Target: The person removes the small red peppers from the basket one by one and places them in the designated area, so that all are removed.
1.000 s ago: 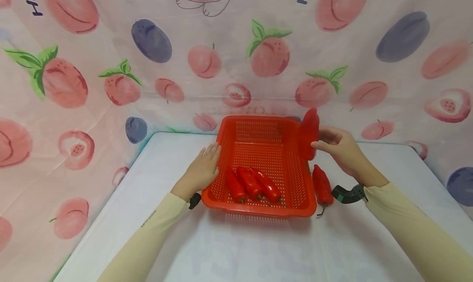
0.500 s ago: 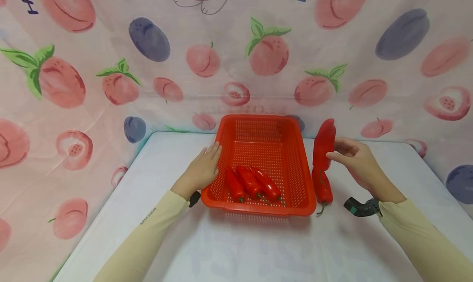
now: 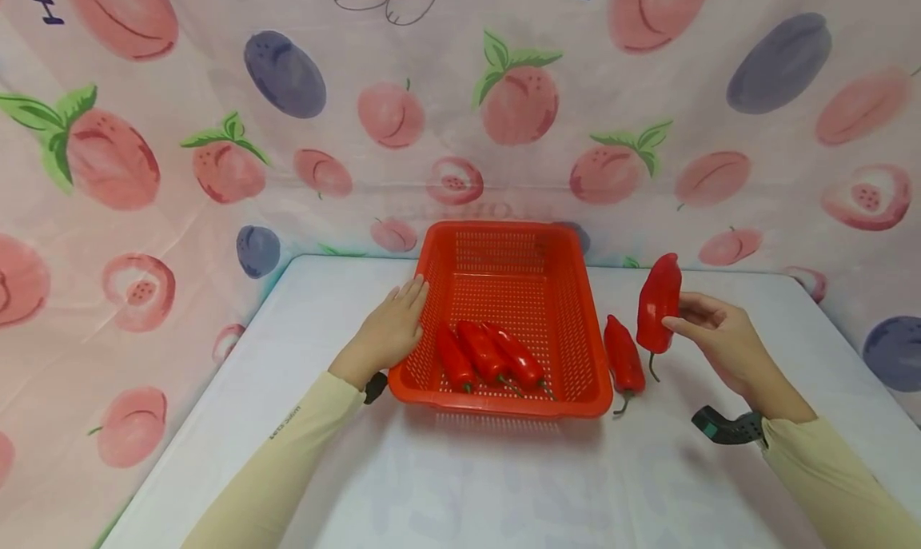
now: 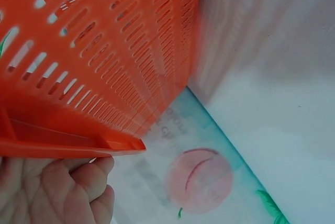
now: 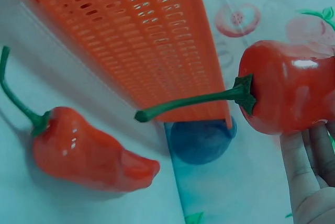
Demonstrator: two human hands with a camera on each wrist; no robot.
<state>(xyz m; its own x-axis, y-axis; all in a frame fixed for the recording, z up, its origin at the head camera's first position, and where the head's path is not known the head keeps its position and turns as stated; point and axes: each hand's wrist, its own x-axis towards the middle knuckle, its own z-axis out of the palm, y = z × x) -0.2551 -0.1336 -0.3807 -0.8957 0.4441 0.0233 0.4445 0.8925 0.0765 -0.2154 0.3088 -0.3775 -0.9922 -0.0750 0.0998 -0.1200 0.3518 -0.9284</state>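
Note:
My right hand (image 3: pixel 727 345) pinches a red chili pepper (image 3: pixel 656 305) upright, stem down, above the table to the right of the basket. In the right wrist view this pepper (image 5: pixel 285 90) points its green stem left. A second red pepper (image 3: pixel 624 357) lies on the table between the basket and my right hand. Along the left rim of the red plastic basket (image 3: pixel 496 407), my left hand (image 3: pixel 384 329) rests with straight fingers. Three more red peppers (image 3: pixel 480 352) lie inside, near the basket's front. The left wrist view shows the palm (image 4: pixel 57 192) beside the rim.
A white-covered table (image 3: pixel 504 485) carries the basket. Behind it rises a pink fruit-print cloth (image 3: pixel 316 237) that meets the table's back edge. The basket's perforated side wall (image 5: pixel 131 30) stands close to the loose pepper.
My right hand has carried the pepper rightward and down, from over the basket's right rim to beyond the loose pepper; its stem now shows. My left hand stays on the rim.

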